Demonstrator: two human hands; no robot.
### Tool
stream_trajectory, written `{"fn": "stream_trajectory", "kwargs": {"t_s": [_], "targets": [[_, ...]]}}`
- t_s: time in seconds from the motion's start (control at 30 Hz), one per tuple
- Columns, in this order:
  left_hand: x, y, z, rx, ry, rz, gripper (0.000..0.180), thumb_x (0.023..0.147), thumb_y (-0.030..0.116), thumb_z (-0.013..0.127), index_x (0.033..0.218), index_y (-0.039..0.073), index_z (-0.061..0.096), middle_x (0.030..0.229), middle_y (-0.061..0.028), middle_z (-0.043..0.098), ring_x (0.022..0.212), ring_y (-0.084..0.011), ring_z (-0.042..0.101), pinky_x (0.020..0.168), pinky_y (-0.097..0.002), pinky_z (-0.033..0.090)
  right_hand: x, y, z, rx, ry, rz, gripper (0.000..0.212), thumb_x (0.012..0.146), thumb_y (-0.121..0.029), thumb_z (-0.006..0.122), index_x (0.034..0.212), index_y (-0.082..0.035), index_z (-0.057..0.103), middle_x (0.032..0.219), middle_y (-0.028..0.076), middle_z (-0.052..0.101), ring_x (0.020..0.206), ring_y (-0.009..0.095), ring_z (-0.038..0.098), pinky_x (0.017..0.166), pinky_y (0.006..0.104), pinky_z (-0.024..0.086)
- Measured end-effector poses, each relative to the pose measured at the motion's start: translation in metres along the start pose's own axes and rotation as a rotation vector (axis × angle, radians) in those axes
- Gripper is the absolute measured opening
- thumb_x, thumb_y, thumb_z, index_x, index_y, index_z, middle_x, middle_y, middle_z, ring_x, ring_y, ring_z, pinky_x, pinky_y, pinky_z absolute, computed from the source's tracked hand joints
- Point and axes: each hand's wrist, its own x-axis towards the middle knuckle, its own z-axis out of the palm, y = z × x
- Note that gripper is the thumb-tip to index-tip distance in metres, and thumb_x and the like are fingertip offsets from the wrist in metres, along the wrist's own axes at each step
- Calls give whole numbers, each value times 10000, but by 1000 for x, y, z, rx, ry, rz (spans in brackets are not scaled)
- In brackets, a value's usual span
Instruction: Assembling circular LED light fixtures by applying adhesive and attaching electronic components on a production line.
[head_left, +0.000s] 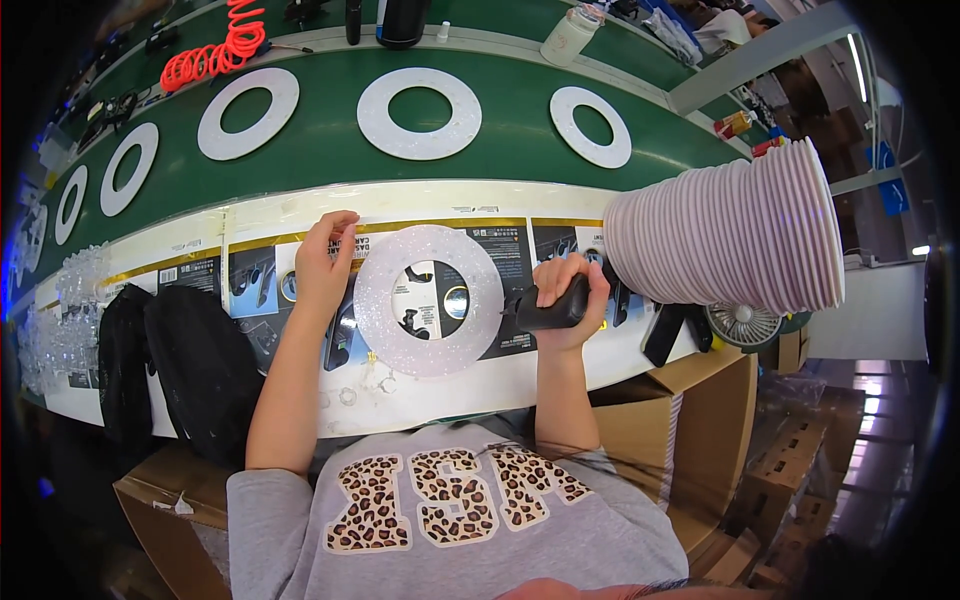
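A white speckled flat ring (378,325) lies in front of me on printed cardboard sheets (500,250), and their pictures show through its hole. My right hand (570,278) is wrapped round a black hand tool (555,310), whose narrow tip points left at the ring's right edge. From this view I cannot tell whether the tip touches the ring. To the ring's upper left, my left hand (325,258) is raised with fingers loosely bent and the thumb apart, holding nothing. Small clear ring-shaped bits (347,396) lie on the white table edge below.
A tall stack of white rings (720,230) leans at the right, above a small fan (742,325). Several more rings (420,85) lie spaced along the green belt (330,150). Black pouches (200,350) and clear plastic pieces (75,320) sit left; cardboard boxes (715,430) stand below right.
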Motion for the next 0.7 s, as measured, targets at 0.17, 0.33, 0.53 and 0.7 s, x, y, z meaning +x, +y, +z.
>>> {"fn": "stream_trajectory", "kwargs": {"t_s": [0.17,0.33,0.53,0.7], "targets": [[-1,0,-1,-1,-5,-19,165,926,72,544,1059,-8,599,982,-112,684,855,-181,636,778,-278,479,4,-10,6,21,23,-8,456,961,-372,312,636,-81,442,519,54,464,524,134,393,575,262,308],[-1,1,-1,-14,-11,-32,164,927,73,543,1058,-8,600,980,-112,683,849,-174,628,780,-276,477,18,-15,15,2,24,-43,426,959,-351,294,639,-91,402,524,36,418,513,134,384,586,284,303],[0,1,0,-22,-9,-29,160,926,70,544,1055,-5,601,973,-108,681,851,-168,624,778,-273,476,36,4,9,-24,64,-86,427,955,-348,305,635,-82,398,519,50,413,514,145,386,593,288,308],[-1,1,0,-26,-14,-38,157,925,66,542,1053,-3,602,972,-108,681,852,-168,623,778,-273,474,40,13,8,-41,86,-78,430,950,-358,319,622,-92,396,502,40,406,501,137,375,592,283,301]]}}
